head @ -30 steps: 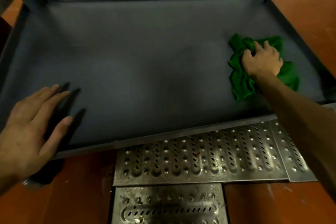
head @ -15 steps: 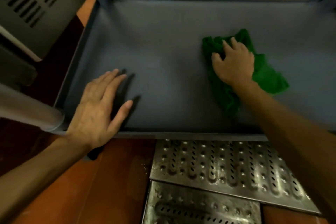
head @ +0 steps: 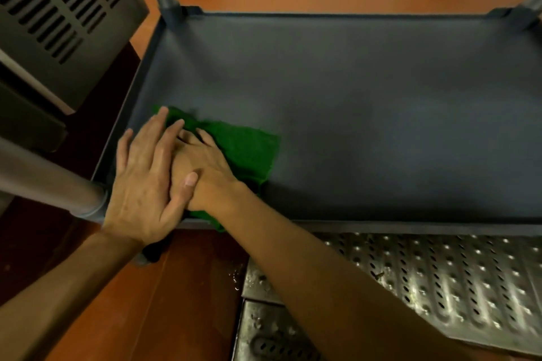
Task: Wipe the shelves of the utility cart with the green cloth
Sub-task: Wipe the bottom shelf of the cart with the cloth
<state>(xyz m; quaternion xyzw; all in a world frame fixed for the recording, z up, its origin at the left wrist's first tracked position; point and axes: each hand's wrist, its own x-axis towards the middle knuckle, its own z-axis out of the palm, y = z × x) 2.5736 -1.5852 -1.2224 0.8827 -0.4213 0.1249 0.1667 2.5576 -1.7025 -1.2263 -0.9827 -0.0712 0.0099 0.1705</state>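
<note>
Head view: left hand (head: 143, 184), fingers straight, lies over the right hand (head: 205, 170), which presses flat-fingered on the green cloth (head: 249, 152). The cloth spreads toward 2 o'clock from it, in the shelf's (head: 381, 126) 8 o'clock corner, long axis roughly 10-to-4.

The green cloth (head: 249, 149) lies crumpled at the dark shelf's (head: 381, 126) near-left corner.

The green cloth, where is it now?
Head view: the cloth lies in the near left corner of the shelf, under the right hand.
</note>
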